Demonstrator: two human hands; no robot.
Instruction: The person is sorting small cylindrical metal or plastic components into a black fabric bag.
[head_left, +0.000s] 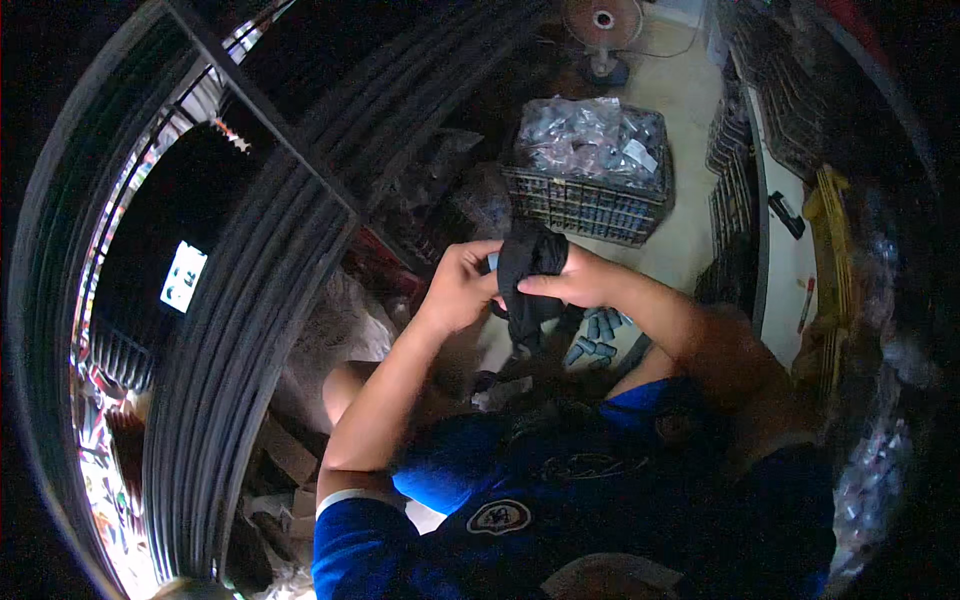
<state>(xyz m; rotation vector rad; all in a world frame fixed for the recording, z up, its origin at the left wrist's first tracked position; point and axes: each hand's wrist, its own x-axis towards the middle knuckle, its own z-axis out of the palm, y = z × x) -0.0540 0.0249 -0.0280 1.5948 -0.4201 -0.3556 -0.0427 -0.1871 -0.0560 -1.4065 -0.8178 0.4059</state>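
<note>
A dark, folded length of black fabric (531, 259) hangs between my two hands in front of my lap. My right hand (574, 277) grips it from the right, thumb across its front. From the other side, my left hand (466, 289) pinches near its left edge. A small pale-blue piece (493, 261) shows between the left fingers and the fabric; most of it is hidden. Below my right hand lie several short grey-blue cylindrical pieces (592, 346). More dark material (525, 337) hangs or lies under the fabric, too dim to tell apart.
A black plastic crate (585, 202) piled with clear plastic bags of parts (574, 139) stands ahead on the pale floor. Behind it is a fan (602, 37). To the right are stacked dark racks or crates (731, 202) and a yellow crate (829, 277). A ribbed dark shutter (247, 300) curves along the left.
</note>
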